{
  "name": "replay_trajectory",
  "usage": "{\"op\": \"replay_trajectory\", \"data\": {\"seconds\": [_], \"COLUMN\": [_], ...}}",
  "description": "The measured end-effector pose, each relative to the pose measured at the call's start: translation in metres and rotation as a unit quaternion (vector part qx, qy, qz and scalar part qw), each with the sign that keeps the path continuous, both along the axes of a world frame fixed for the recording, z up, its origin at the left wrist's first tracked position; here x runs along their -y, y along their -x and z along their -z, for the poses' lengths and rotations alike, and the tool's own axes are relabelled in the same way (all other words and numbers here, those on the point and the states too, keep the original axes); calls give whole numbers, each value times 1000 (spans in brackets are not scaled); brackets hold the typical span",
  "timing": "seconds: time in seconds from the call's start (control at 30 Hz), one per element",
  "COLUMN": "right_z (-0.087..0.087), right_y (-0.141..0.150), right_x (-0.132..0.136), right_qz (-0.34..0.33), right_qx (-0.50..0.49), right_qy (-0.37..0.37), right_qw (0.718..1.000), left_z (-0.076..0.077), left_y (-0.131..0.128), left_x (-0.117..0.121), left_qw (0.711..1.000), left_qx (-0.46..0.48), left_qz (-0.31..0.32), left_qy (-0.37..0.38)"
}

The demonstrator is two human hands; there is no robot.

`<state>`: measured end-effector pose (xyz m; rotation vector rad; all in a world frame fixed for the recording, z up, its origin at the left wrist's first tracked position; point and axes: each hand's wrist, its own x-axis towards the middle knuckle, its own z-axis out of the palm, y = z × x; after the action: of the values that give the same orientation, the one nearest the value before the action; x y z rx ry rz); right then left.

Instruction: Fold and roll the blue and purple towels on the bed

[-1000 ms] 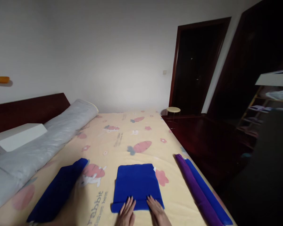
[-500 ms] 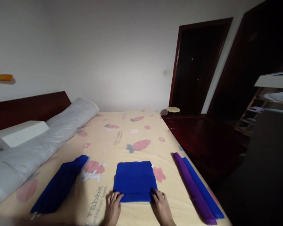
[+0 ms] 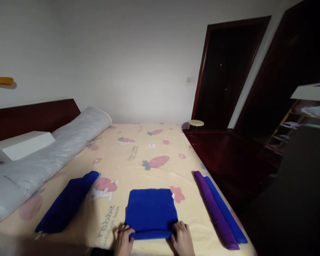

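A blue towel point(image 3: 150, 209) lies flat on the patterned bed sheet in front of me, a small white tag at its right edge. Its near edge is turned over into a narrow strip. My left hand point(image 3: 124, 239) has its fingers closed on the near left corner, while my right hand point(image 3: 182, 237) grips the near right corner. Off to the left rests another folded blue towel point(image 3: 68, 204). On the right, a long rolled purple towel point(image 3: 215, 210) lies alongside a long blue one point(image 3: 226, 210).
A grey rolled quilt point(image 3: 61, 149) runs along the headboard point(image 3: 34, 115), with a white box point(image 3: 26, 144) on it. Past the bed's right edge are a round stool point(image 3: 196, 123), a dark door point(image 3: 229, 71) and a shelf rack point(image 3: 285, 131).
Both hands and the blue towel between them have come slightly nearer to me. The turned-over strip at its near edge looks more raised. The other towels stay put.
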<state>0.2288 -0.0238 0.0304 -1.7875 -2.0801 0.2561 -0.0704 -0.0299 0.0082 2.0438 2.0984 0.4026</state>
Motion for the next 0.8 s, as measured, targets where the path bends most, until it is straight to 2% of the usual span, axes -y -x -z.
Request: {"op": "replay_trajectory", "data": {"seconds": [0.13,0.23,0.33,0.43,0.5,0.57,0.63,0.73,0.8], "right_z": [-3,-2,-1,0,4,10,19,32,36], "right_y": [5,14,37,64,71,66,50,22,13], "right_x": [-12,-17,-12,-5,-4,-5,-9,-13,-14], "right_qz": [25,58,58,-21,-78,-118,-134,-110,-84], "right_qx": [34,55,32,-31,-63,-69,-54,-24,-14], "right_qy": [12,7,-26,-43,-32,-30,-48,-86,-100], "right_qw": [999,997,997,998,994,990,988,990,991], "left_z": [-6,-11,-11,-5,0,3,6,9,12], "left_y": [-12,-27,-51,-77,-84,-78,-60,-28,-17], "left_x": [-13,-20,-19,-16,-14,-13,-12,-10,-10], "left_qw": [997,995,997,996,995,996,995,992,989], "left_qx": [-30,-49,-40,-10,5,13,9,-21,-44], "left_qz": [-54,-65,-17,66,86,91,90,84,67], "left_qy": [36,54,57,57,42,11,-30,-89,-123]}}
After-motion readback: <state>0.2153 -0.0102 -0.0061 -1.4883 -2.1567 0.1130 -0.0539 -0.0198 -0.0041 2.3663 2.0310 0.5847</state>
